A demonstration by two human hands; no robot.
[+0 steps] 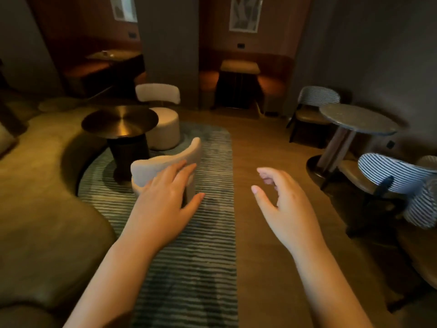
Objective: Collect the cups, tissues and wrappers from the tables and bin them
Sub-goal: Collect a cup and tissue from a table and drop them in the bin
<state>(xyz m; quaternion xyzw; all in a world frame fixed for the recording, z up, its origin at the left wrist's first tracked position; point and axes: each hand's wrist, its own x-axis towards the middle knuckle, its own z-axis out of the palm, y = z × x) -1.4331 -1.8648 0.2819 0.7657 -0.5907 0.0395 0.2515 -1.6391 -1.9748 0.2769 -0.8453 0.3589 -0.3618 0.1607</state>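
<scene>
While both arms reach forward over the rug (212,245), neither hand holds anything. Left hand (165,200) is released, fingers straight and spread, palm down; it overlaps the back of the near cream chair (151,169) in view, and whether it touches it I cannot tell. Right hand (283,204) is loose too, fingers lightly curled around nothing, thumb out, over the wood floor (264,143) right of the rug. Brass table (119,121) stands on the rug just beyond the near chair, a second cream chair (163,119) behind it. Olive sofa (35,185) curves along the left. Grey table (357,119) stands well to the right, between two striped chairs: one behind it (316,95), one nearer (392,171). For the task's litter, the only candidate is a few small pale shapes (105,53) on the far booth table (118,56) at back left, well away from both hands; too blurred to tell if they are cups, tissues or wrappers. A padded stool (238,66) sits in the next booth.
</scene>
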